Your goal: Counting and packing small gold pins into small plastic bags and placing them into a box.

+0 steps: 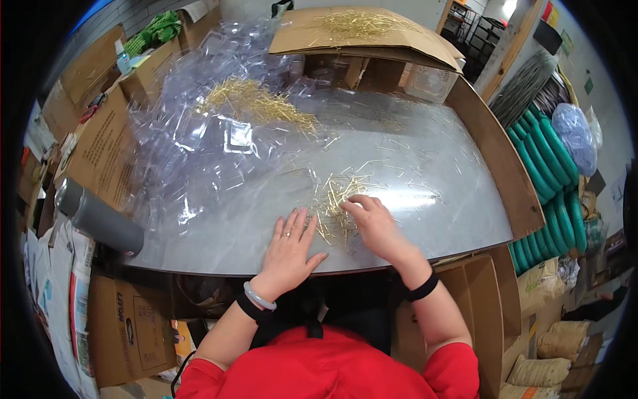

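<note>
My left hand (290, 248) lies flat near the front edge of the grey table (452, 229), fingers stretched out and holding nothing. Just beyond its fingertips, a small loose pile of thin gold wire hooks (335, 193) is spread on the tabletop. My right hand (373, 223) reaches into the right side of this pile with its fingers bent and drawn together. What they pinch, if anything, is hidden. Farther back, a larger heap of gold wire hooks (256, 100) rests on a mound of clear plastic packages (179, 159).
A cardboard box (286, 40) at the back carries more gold hooks on top. Cardboard walls (488, 146) edge the table's right side. At the left stands a tilted grey bottle (100, 216). Green coiled tubes (548, 156) hang beyond the right edge. Open cartons (465, 292) sit below the front edge.
</note>
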The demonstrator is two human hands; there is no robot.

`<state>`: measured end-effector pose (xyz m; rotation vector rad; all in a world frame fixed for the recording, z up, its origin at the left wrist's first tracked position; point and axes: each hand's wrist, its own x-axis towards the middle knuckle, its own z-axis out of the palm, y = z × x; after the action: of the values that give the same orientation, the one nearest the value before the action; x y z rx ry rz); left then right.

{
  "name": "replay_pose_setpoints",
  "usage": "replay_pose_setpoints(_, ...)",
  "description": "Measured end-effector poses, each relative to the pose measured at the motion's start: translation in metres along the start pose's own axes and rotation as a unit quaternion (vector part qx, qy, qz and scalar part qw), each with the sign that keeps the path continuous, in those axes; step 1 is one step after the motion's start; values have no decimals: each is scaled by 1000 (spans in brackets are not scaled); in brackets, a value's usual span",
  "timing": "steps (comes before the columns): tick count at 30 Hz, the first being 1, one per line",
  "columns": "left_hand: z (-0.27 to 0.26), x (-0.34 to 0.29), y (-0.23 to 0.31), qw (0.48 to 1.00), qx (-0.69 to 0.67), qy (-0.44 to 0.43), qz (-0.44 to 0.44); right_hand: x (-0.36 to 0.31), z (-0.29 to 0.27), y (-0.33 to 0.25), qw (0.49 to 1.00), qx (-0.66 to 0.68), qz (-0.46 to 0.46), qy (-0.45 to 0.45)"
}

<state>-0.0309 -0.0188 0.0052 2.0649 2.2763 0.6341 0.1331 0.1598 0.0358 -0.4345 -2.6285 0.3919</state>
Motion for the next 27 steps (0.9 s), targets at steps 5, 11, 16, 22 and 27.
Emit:
replay_pose_setpoints(5, 0, 2, 0, 999, -28, -3, -17, -12, -13, 5, 995, -83, 44, -40)
replay_pose_setpoints(11, -1, 0, -2, 999, -50, -3, -7, -47, 0, 4, 958, -242, 156, 3)
replay_pose_setpoints(16, 3, -2, -3, 991, -122, 41, 26, -21, 18, -44, 987, -135, 67, -59)
replay_pose_setpoints(22, 0, -6, -15, 970, -230, 60, 50, 46, -17, -1, 973, -168, -135, -77)
replay_pose_setpoints(27, -2, 5, 0, 989, -119, 40, 77, 57, 3, 24, 970, -143, -152, -123)
